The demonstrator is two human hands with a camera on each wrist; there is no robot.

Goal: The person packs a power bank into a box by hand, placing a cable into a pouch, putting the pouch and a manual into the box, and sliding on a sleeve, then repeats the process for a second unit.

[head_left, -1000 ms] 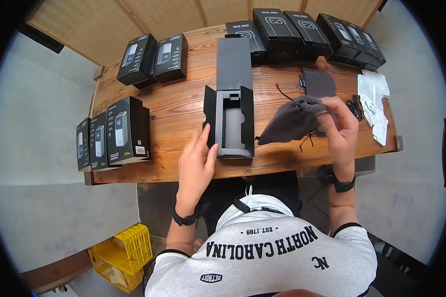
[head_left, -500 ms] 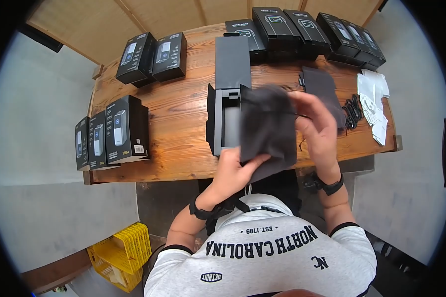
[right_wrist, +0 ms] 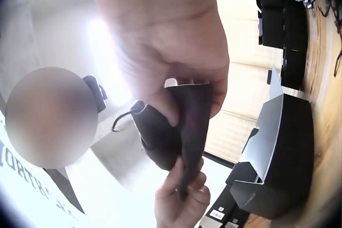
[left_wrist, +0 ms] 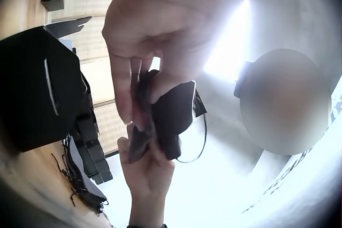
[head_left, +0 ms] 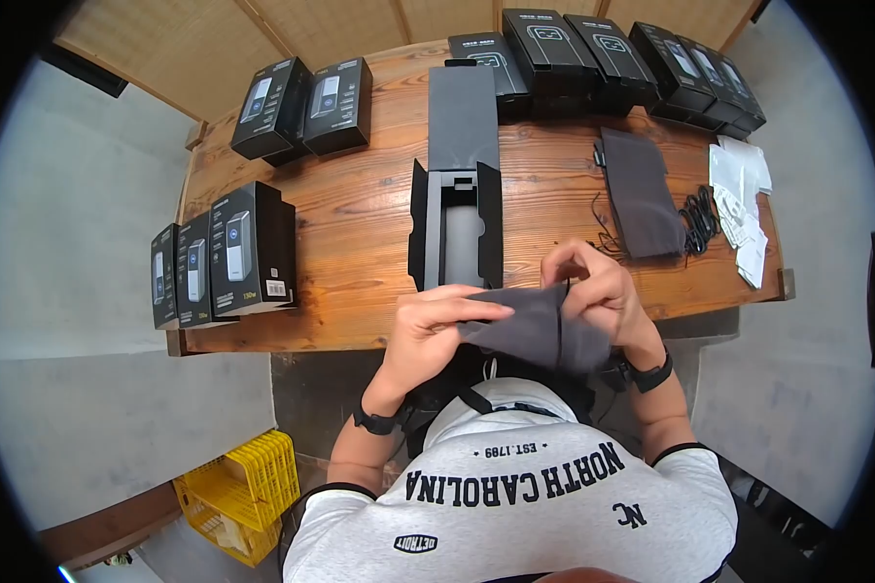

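Here, pouch (head_left: 530,321) between hands (head_left: 426,335) (head_left: 601,296); curved cord (left_wrist: 205,134) in wrist views only

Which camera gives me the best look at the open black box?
The head view: it looks down into the open black box, showing its grey interior, the lid folded back and the side flaps spread. The right wrist view shows mostly its outer side and some flaps; the left wrist view, mainly its dark outside.

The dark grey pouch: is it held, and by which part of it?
The pouch is held at opposite ends: the left hand pinches one, the right hand the other.
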